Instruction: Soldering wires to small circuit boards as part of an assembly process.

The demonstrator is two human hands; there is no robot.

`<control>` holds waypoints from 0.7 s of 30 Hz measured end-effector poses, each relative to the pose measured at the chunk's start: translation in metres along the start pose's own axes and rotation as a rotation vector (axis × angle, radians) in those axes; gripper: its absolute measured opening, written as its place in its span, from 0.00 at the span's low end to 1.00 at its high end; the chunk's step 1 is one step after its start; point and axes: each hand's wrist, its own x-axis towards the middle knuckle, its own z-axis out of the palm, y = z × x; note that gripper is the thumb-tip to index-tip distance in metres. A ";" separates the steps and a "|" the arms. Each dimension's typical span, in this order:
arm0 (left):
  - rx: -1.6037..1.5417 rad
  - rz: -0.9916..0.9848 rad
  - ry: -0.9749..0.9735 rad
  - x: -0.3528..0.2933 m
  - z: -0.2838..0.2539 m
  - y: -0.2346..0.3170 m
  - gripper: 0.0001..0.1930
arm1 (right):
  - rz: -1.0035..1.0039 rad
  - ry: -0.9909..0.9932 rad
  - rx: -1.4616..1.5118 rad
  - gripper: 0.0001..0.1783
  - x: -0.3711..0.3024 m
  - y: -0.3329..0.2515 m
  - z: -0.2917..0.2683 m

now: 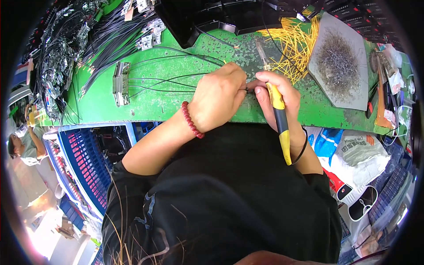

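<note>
The left hand (pixel 219 92), wrist ringed with red beads (pixel 191 120), had its fingers curled together over the green bench (pixel 163 110); its fingertips were hidden, and from my distant post I could not tell what they gripped. Just beside it, the right hand (pixel 289 94) was clamped around a yellow-and-black soldering iron (pixel 281 118), its slim end tilted up toward the top of my view. Thin black wires (pixel 161 80) ran from beneath the left hand to a metal-edged block (pixel 120 84); I could not make out their covered ends. Beyond lay loose yellow wires (pixel 293 46) and a grey board (pixel 349 98) bearing dark scraps, too fine to identify. A black tray (pixel 212 17) was cut off above.
</note>
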 end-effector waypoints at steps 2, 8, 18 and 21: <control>0.005 -0.003 -0.004 0.000 0.000 0.000 0.06 | 0.047 0.036 0.037 0.19 -0.002 0.001 0.002; -0.026 -0.031 0.007 0.000 0.000 0.000 0.05 | 0.091 -0.037 -0.150 0.24 -0.001 -0.002 0.002; -0.036 -0.011 0.098 0.001 0.005 -0.002 0.03 | 0.176 0.101 0.097 0.14 -0.006 0.003 -0.007; 0.040 -0.048 0.073 0.001 0.006 0.001 0.04 | 0.297 0.084 0.209 0.18 -0.014 -0.012 -0.017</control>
